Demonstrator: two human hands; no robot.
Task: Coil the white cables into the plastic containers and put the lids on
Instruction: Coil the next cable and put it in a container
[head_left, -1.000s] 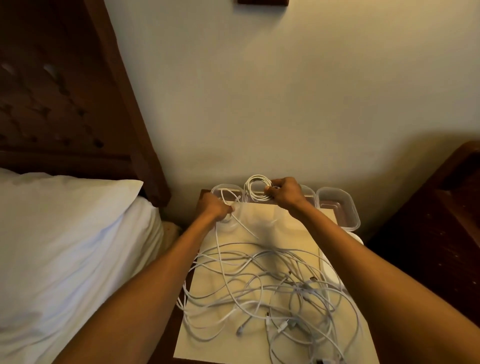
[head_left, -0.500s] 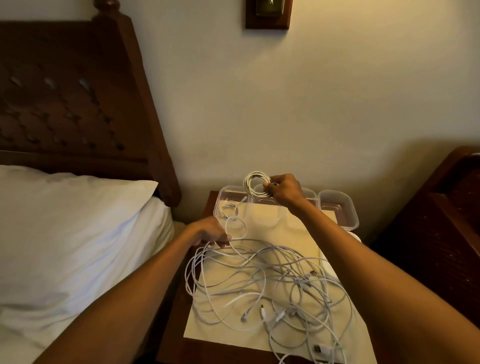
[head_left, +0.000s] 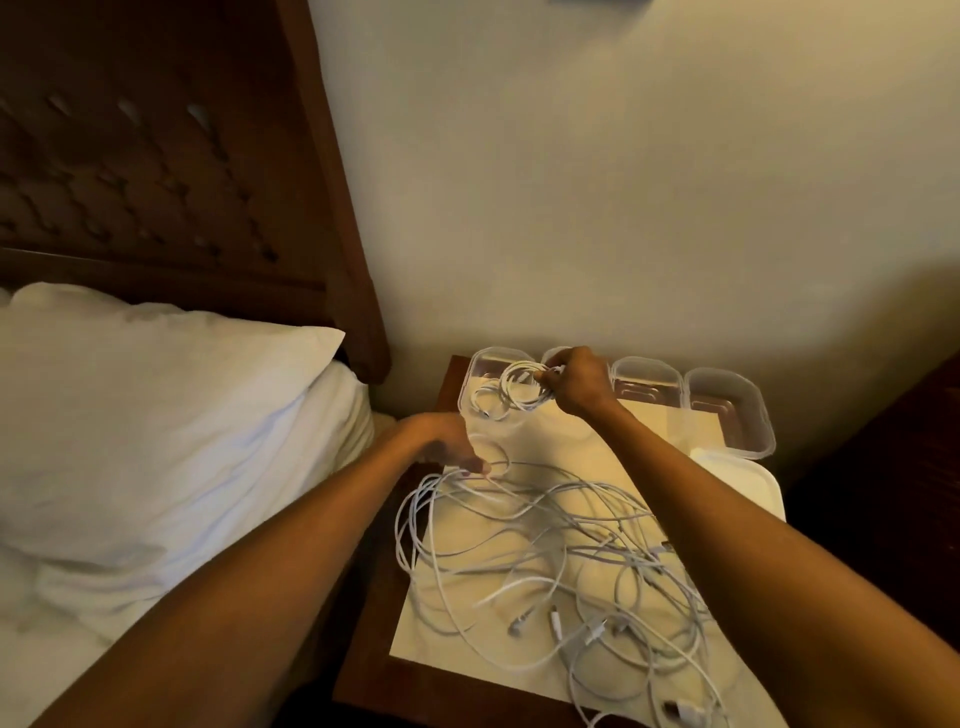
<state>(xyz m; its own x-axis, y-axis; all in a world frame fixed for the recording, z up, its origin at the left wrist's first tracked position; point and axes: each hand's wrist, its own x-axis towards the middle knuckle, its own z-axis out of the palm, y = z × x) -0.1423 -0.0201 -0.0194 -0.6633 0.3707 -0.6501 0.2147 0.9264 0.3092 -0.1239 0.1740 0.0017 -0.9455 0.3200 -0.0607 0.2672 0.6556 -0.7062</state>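
Note:
My right hand (head_left: 576, 382) pinches a coiled white cable (head_left: 511, 395) and holds it over the leftmost clear plastic container (head_left: 470, 379) at the back of the bedside table. My left hand (head_left: 441, 441) rests at the table's left side, its fingertips touching a strand of the tangled white cables (head_left: 561, 561) spread over a pale sheet. More open containers stand in the back row, one at the middle (head_left: 647, 387) and one at the right end (head_left: 727, 415). A second container is mostly hidden behind my right hand.
White lids (head_left: 737, 483) lie at the right edge of the wooden bedside table (head_left: 374, 649). A bed with a white pillow (head_left: 156, 415) and dark wooden headboard (head_left: 156, 156) lies to the left. Dark furniture (head_left: 893, 467) stands to the right, the wall directly behind.
My right hand has lowered the coil towards the leftmost container. My left hand drew back from the containers to the left edge of the cable tangle.

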